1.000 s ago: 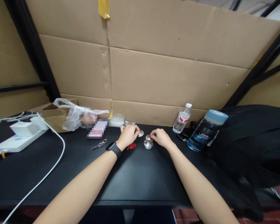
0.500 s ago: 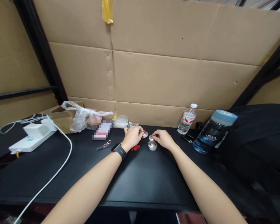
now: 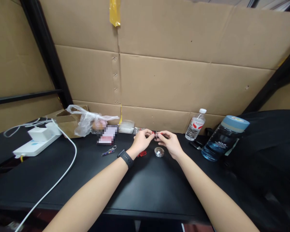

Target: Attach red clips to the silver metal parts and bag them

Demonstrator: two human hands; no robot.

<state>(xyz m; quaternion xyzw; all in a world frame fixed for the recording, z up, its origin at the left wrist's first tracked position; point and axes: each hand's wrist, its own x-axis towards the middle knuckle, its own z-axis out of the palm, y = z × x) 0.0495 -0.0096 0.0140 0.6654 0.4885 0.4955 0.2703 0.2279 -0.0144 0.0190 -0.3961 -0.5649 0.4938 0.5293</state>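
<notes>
Between my hands two small shiny silver metal discs [image 3: 156, 135] meet face to face, seen nearly edge-on; whether they touch I cannot tell. My left hand [image 3: 142, 139] pinches the left one with thumb and fingers, a black watch [image 3: 125, 158] on its wrist. The right one is pinched by my right hand [image 3: 170, 142]. Bits of red show at the fingertips, too small to make out. Just below, another round silver metal piece [image 3: 159, 151] rests on the black table [image 3: 149, 187]. A tangled red cord [image 3: 142, 153] lies beside my left wrist.
Left: a white power strip [image 3: 36, 146] with cables, a tied plastic bag [image 3: 84, 122], a blurred-out pinkish item [image 3: 108, 135] and a keychain [image 3: 108, 151]. Right: a water bottle [image 3: 195, 125], a blue-lidded bottle [image 3: 222, 138] and a black bag [image 3: 268, 161]. Cardboard [image 3: 159, 80] walls the back.
My hands have come together, bringing the two discs from apart to face to face and turning them edge-on. The right-hand disc has left its place just behind the lower metal piece.
</notes>
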